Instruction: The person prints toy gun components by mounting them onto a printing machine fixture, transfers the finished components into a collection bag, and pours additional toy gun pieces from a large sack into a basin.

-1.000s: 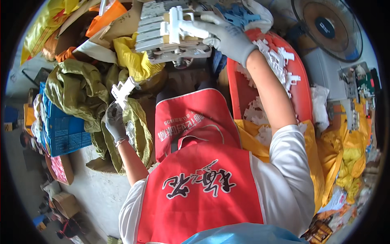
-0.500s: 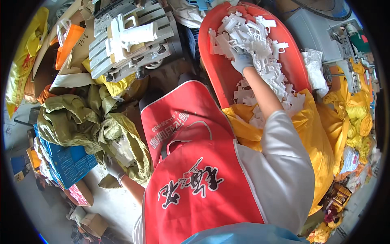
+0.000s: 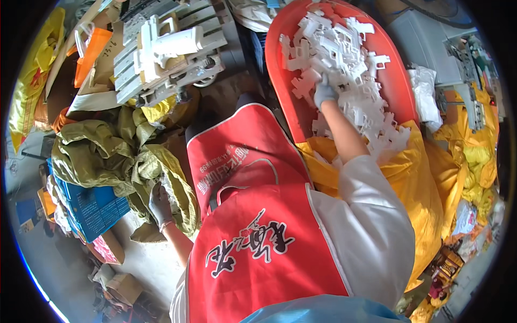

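Observation:
In the upper right, a red tub (image 3: 284, 99) holds a heap of white plastic toy pistol parts (image 3: 358, 75). My right hand (image 3: 325, 95), in a grey glove, is down at the left side of this heap. Its thumb points up and its other fingers curl against a white toy pistol part (image 3: 306, 82). On the other side, my left hand (image 3: 160, 203), also gloved, reaches into the mouth of an olive woven sack (image 3: 186, 202), beside pale pieces inside. Shadow hides how its fingers are bent.
A yellow sack (image 3: 412, 183) drapes over the tub's near end. At the upper left, a large white toy pistol (image 3: 180, 43) lies on a slatted metal fixture (image 3: 126, 67). A blue crate (image 3: 97, 212) stands beyond the olive sack, with cardboard boxes (image 3: 124, 289) lower down.
My left hand has moved up and inward, from the olive sack's outer edge to its mouth. In the tub, my right hand has drawn slightly nearer and its fingers have curled.

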Demonstrator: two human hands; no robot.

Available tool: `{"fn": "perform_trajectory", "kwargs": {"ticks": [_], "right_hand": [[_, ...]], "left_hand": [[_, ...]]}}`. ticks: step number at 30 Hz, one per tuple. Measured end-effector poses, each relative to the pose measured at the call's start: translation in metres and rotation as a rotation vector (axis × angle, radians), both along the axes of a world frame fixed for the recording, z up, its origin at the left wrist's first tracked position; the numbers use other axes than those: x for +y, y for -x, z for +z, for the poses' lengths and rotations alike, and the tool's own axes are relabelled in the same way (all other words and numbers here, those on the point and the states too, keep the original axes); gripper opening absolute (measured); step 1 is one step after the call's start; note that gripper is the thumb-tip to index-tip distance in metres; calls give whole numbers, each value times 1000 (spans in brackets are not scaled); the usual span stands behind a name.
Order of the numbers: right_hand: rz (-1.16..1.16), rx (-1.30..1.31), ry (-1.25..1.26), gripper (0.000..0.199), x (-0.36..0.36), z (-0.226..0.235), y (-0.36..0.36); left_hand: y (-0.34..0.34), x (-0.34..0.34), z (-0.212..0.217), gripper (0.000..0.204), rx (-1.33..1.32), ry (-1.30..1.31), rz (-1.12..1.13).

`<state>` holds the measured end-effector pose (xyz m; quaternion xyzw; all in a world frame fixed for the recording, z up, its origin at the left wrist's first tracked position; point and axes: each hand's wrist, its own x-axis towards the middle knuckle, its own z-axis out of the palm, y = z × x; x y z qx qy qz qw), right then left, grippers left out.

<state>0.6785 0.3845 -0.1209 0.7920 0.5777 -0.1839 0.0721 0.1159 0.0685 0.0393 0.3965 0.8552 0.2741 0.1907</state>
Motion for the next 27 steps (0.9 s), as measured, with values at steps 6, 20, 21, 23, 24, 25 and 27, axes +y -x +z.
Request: {"fn": "perform_trajectory", "kwargs": {"ticks": [6,20,21,23,24,25,27], "right_hand": [[218,221,-217,24,-62,40,-8],[542,-61,-44,18,-72,73,-15],[549,-63,-51,18,-81,73,-14],[744,-263,-130,19,-92,58,-16],[671,-258,-73,19,-95,37,-20],[640,-238,-32,19,-99,36,-26],[569,-200,43,21,-109,40,-39]], "left_hand": [[-3,28,-9,25,122,70,-163],[-15,22,-8,25,107,-20,-155],[-16,17,-8,25,110,-18,-141],[-30,22,7,24,0,-31,-66],[-29,24,7,24,77,-40,-133],[-26,27,6,24,159,-47,-190],[-32,35,11,24,138,-86,-200]]}}
